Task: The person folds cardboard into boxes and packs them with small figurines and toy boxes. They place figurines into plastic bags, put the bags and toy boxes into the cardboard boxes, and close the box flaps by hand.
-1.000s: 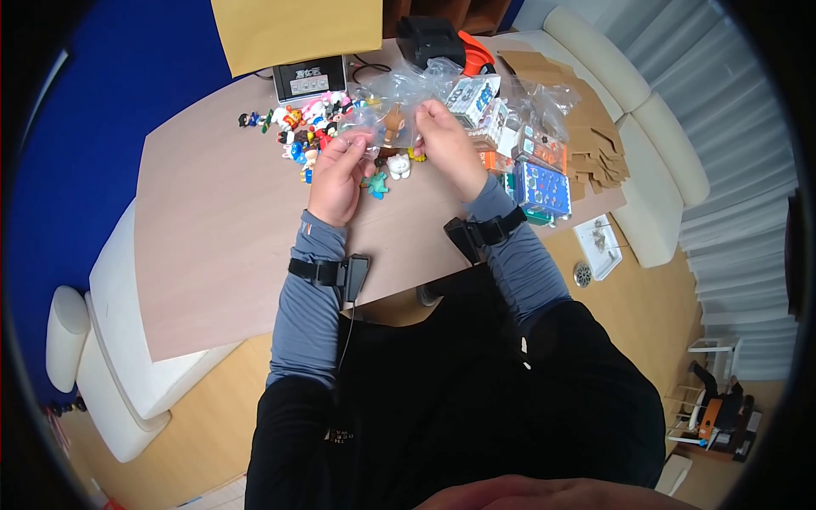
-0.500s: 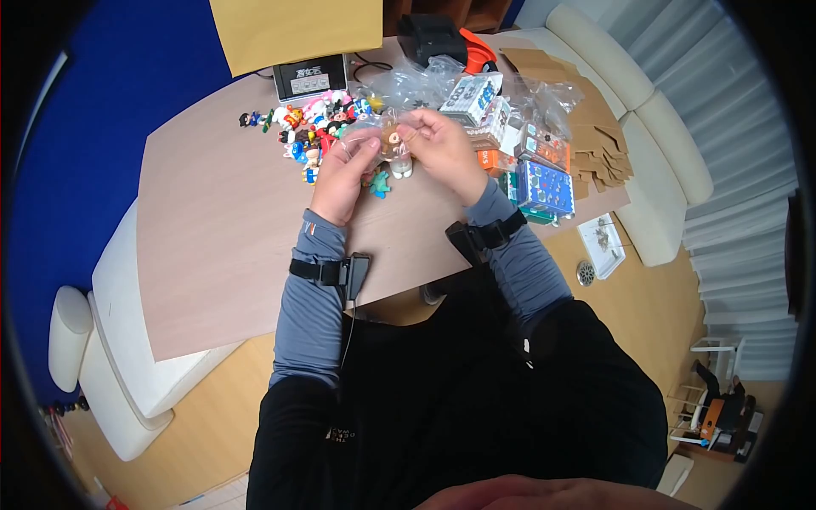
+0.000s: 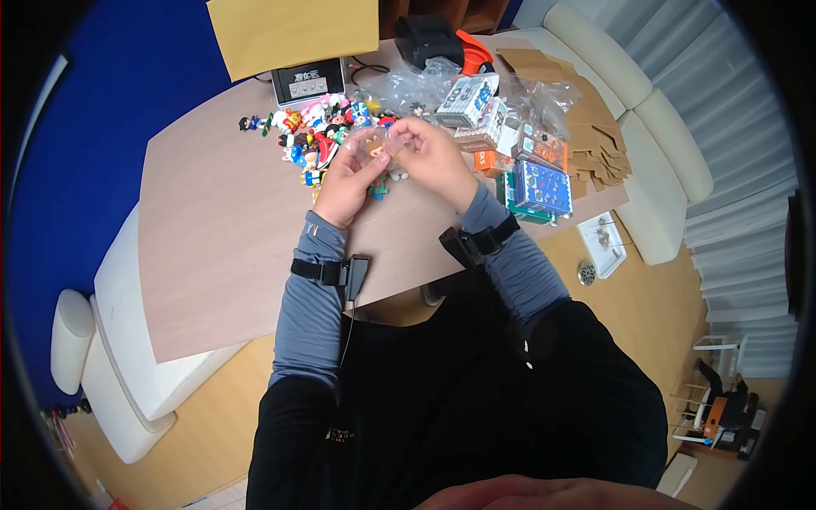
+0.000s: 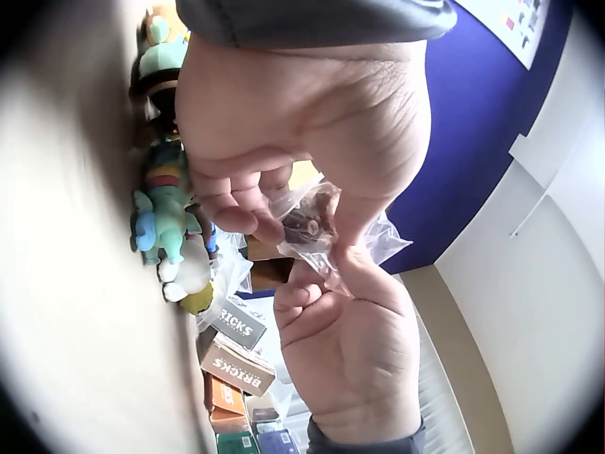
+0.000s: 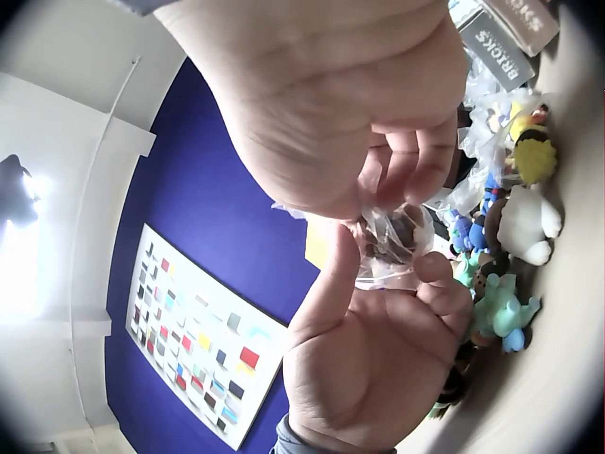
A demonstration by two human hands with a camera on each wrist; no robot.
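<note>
A small brown toy figure (image 3: 373,146) in a clear plastic bag (image 4: 328,260) is between my two hands, raised above the table. My left hand (image 3: 344,183) grips one side of the bag, thumb on top. From the other side my right hand (image 3: 438,160) pinches the plastic with thumb and fingers. In the right wrist view the bagged figure (image 5: 397,235) shows between both sets of fingertips. Just below the hands, a turquoise figure (image 5: 501,307) and a white figure (image 5: 529,224) stand on the table, partly covered in the head view.
A heap of colourful figures (image 3: 310,140) lies left of the hands. Several toy-brick boxes (image 3: 544,187) are stacked at right, with flattened cardboard (image 3: 595,127) beyond. Crumpled clear bags (image 3: 412,85) lie behind, near a black box (image 3: 310,81) on the table (image 3: 221,229).
Both hands have drawn closer together round the bagged figure, the right one moving left. The figure has shifted left and slightly toward me, and the fingers now cover more of it.
</note>
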